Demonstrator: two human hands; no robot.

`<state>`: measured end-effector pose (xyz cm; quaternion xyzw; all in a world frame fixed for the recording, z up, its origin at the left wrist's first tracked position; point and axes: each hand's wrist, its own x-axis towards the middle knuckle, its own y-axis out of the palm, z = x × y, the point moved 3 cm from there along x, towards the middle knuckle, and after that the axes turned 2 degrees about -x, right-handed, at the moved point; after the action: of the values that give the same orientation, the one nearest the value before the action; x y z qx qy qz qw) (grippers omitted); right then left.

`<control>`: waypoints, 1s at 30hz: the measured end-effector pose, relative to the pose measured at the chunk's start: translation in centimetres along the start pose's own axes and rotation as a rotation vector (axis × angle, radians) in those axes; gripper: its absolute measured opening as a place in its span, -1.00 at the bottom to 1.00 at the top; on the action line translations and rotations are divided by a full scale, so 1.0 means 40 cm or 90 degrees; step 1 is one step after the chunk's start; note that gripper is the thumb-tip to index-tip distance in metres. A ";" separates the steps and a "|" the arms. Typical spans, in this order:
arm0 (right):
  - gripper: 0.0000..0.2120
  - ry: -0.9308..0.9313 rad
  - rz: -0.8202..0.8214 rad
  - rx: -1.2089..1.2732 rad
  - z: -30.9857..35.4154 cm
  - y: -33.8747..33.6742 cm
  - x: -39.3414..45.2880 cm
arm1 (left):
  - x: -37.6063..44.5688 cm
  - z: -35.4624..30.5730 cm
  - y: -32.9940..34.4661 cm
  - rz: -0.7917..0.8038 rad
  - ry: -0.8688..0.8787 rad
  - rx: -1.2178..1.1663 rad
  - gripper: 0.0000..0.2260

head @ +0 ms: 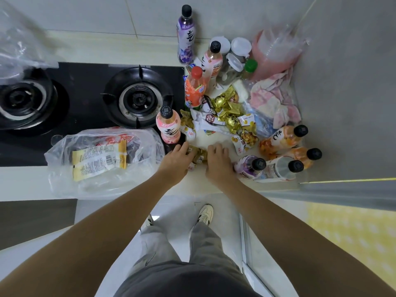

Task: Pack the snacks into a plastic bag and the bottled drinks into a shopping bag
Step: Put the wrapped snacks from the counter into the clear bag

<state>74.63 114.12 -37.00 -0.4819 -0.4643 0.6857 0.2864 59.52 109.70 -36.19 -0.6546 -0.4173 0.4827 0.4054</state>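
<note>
While a clear plastic bag (pixel 102 161) already holding long packets lies at lower left of the worktop, its mouth facing right, small gold snack packets (pixel 198 155) at centre are being gathered between the left hand (pixel 179 159) and right hand (pixel 218 157), fingers curled over them; whether anything is actually gripped cannot be told. Toppling is judged a risk for the upright pink bottle (pixel 168 127) beside the left hand, while four bottles (pixel 282 151) lie at right, caps pointing right.
</note>
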 end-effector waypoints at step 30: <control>-0.74 0.058 -0.085 0.691 0.140 -0.109 -0.107 | -0.326 0.151 -0.139 -0.256 -0.139 -0.322 -0.62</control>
<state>70.77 110.28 -30.76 -0.2635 -0.0608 0.7857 0.5564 50.37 100.02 -28.42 -0.5835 -0.6855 0.3417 0.2697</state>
